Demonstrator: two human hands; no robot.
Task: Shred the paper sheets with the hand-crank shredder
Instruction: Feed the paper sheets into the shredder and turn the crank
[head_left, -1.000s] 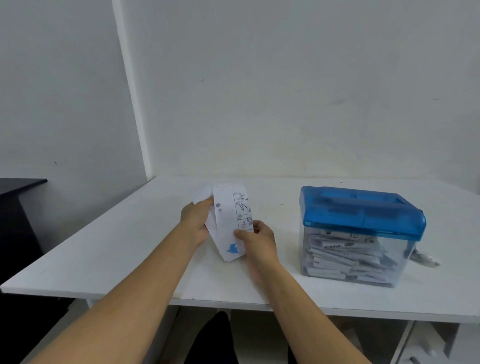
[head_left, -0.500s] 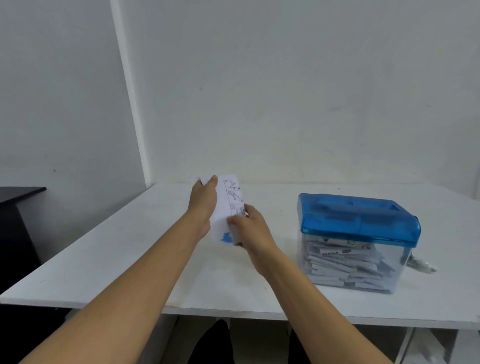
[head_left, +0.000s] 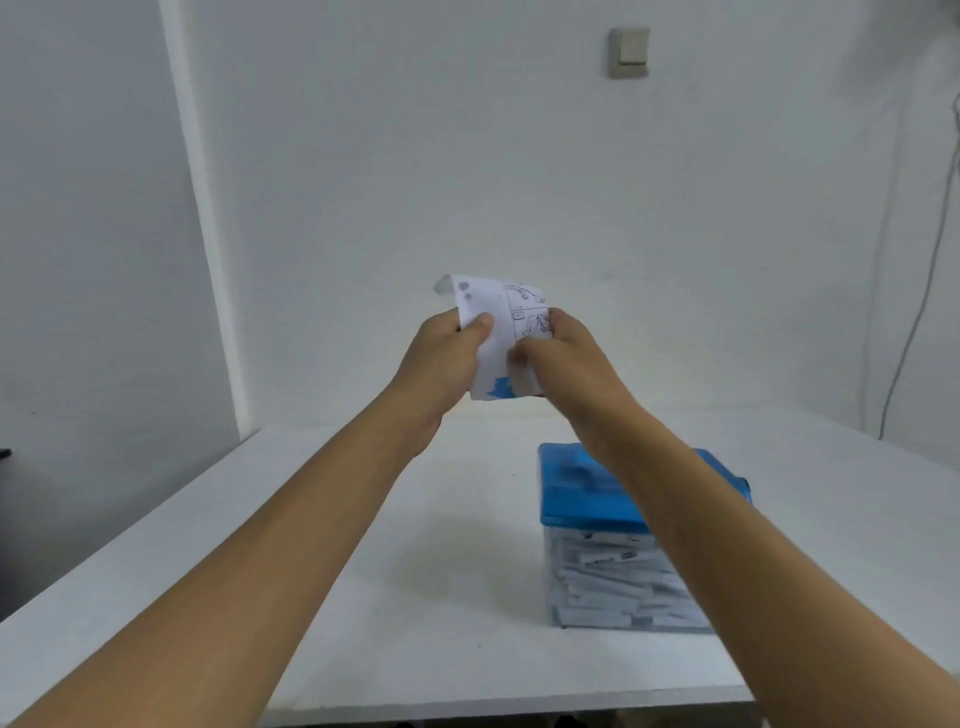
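Head view: two bare forearms reach forward, both hands raised in front of a white wall. The left hand (head_left: 441, 358) pinches the left edge of the paper sheets (head_left: 493, 332), thumb on the front. The right hand (head_left: 566, 358) pinches their right side. The sheets are held upright in the air, with line drawings on them and a blue patch at the bottom. Below, right of centre on the white table (head_left: 415, 571), stands the shredder (head_left: 587, 483), a blue lid over a clear bin of paper strips, partly hidden by the right forearm. A light switch (head_left: 629, 52) sits high on the wall.
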